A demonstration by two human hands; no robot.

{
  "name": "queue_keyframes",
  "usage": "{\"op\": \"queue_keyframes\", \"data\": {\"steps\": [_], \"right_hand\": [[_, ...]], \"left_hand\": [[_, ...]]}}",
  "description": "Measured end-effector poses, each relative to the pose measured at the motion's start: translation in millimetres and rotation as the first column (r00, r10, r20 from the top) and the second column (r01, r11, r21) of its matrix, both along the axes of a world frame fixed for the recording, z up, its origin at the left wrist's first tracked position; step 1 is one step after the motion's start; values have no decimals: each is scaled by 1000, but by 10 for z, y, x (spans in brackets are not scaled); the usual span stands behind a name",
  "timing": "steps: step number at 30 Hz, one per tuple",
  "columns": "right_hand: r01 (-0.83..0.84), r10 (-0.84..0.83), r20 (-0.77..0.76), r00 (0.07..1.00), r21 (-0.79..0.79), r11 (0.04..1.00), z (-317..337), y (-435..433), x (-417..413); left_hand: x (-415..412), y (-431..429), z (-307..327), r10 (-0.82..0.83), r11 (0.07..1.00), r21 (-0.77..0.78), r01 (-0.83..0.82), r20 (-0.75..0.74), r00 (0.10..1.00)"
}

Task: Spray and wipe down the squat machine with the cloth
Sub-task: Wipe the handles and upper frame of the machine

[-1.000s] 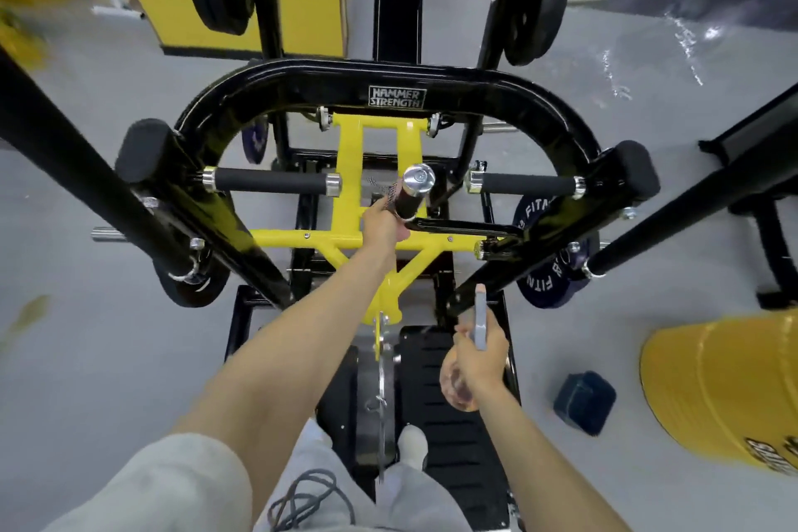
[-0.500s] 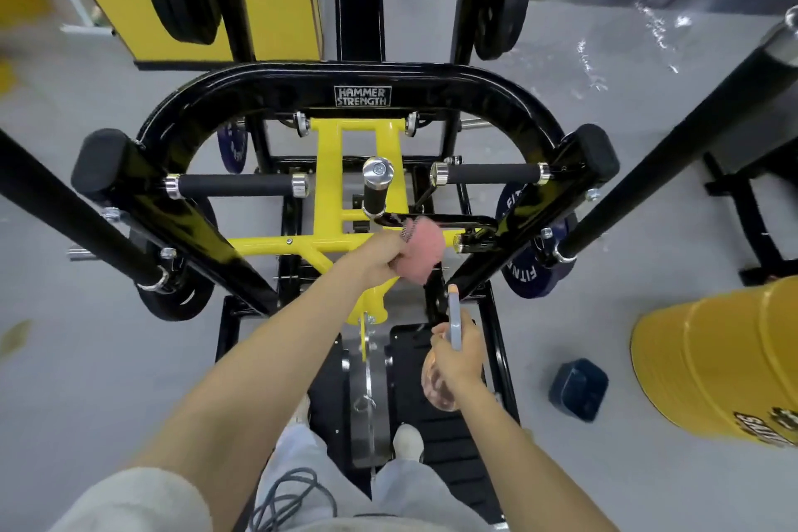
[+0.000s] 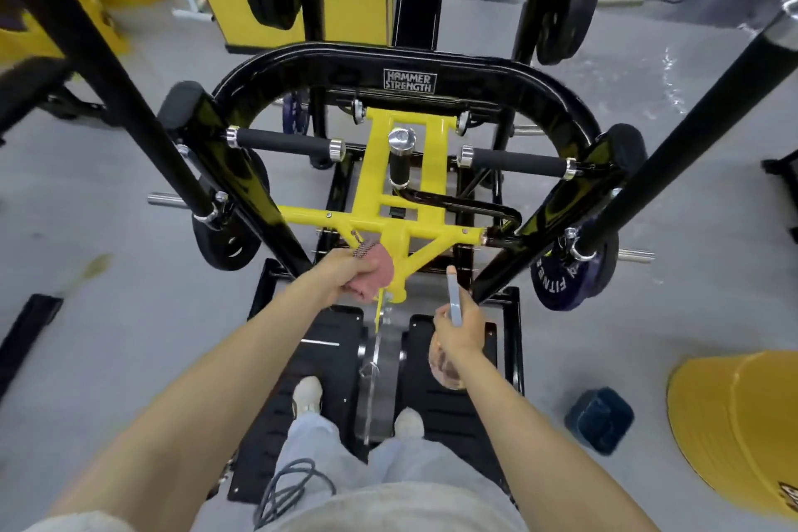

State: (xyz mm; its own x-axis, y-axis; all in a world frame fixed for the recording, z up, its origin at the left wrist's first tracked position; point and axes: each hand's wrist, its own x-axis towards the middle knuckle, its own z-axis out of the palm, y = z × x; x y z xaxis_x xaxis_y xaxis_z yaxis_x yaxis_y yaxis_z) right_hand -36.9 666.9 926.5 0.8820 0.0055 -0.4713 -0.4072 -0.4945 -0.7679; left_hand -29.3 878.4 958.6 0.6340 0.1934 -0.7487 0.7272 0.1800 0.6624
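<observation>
The squat machine [image 3: 406, 69] fills the middle of the view: a curved black frame, a yellow inner frame [image 3: 388, 220] and a black footplate [image 3: 328, 341] that I stand on. My left hand [image 3: 345, 272] grips a bunched pink cloth [image 3: 375, 270] just below the yellow crossbar, beside its centre post. My right hand [image 3: 457, 328] holds a spray bottle [image 3: 453, 298] upright over the right footplate, its clear body showing under the hand. An upright black handle with a chrome cap [image 3: 401, 160] stands above the yellow frame, free of both hands.
Black bars slant in from both sides [image 3: 108, 86] [image 3: 691, 143]. Weight plates hang on the machine, one dark blue at the right [image 3: 565, 276]. A blue block [image 3: 600, 419] and a yellow drum [image 3: 742, 436] rest on the grey floor at right.
My left hand has come off the upright chrome-capped handle and drawn the pink cloth down and toward me, to below the yellow crossbar. The right hand keeps the spray bottle in much the same place.
</observation>
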Motion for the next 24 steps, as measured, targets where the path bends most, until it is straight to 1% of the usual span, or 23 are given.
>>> {"op": "queue_keyframes", "data": {"steps": [3,7,11,14,19,22,24], "right_hand": [[-23,22,-36,999,-34,999,-27,12,-145],[-21,19,-67,998,-31,999,-84,64,-347],[24,-26,-106,994,-27,999,-105,188,-501],[47,-50,-106,993,-33,998,-137,331,-648],[75,-81,-83,993,-78,994,-120,583,-904],[78,-85,-72,994,-97,992,-130,785,-1072],[65,-72,-71,995,-90,994,-154,946,-1187]], "left_hand": [[-257,91,-63,-9,1000,15,9,-41,999],[-489,204,-132,-8,1000,19,10,-94,996],[-641,329,-253,-34,996,77,46,-141,989],[-789,444,-308,-31,997,60,42,-178,984],[-1024,679,-318,-149,980,93,173,-221,964],[-1125,888,-328,-174,972,107,207,-261,950],[-1205,1039,-325,-208,966,88,243,-295,933]]}}
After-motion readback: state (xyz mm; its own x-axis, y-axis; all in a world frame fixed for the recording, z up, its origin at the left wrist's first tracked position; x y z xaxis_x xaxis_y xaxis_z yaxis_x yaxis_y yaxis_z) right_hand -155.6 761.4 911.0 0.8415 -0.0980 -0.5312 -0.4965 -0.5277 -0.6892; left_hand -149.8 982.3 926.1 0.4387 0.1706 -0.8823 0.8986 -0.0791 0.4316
